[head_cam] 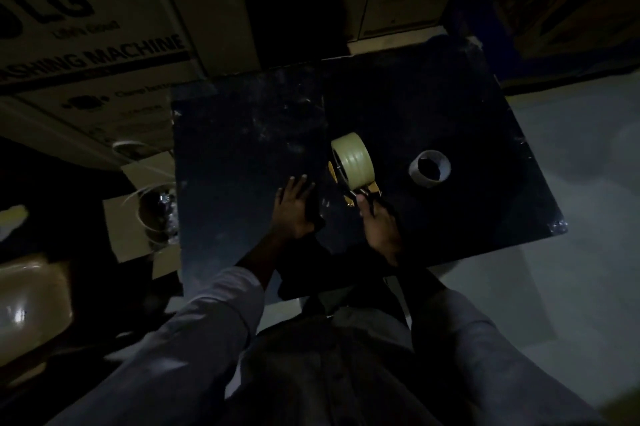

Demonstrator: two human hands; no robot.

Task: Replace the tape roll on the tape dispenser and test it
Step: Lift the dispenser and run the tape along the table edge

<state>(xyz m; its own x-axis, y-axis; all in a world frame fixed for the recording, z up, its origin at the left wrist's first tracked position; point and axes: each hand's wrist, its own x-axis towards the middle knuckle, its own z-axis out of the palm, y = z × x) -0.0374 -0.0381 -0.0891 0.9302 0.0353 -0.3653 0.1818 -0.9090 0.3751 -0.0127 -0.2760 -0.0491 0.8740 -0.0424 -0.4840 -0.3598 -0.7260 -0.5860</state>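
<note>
Dim table [242, 148]; right hand [379, 228] fingers seemingly gripping tape dispenser [353, 165]; left hand [292, 207] spread flat beside.

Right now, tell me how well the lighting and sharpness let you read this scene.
Head view: very dim, the black table swallows detail; the tape roll and empty core stand out; left hand and right hand are soft and murky; the box lettering bends near the wide-angle edge.

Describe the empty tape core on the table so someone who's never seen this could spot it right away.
Start at the dark table in front of the stacked cardboard boxes. The right hand holds a tape dispenser carrying a full tape roll. To the right of it lies the empty core, a bare grey ring, thin-walled and untouched.
</note>
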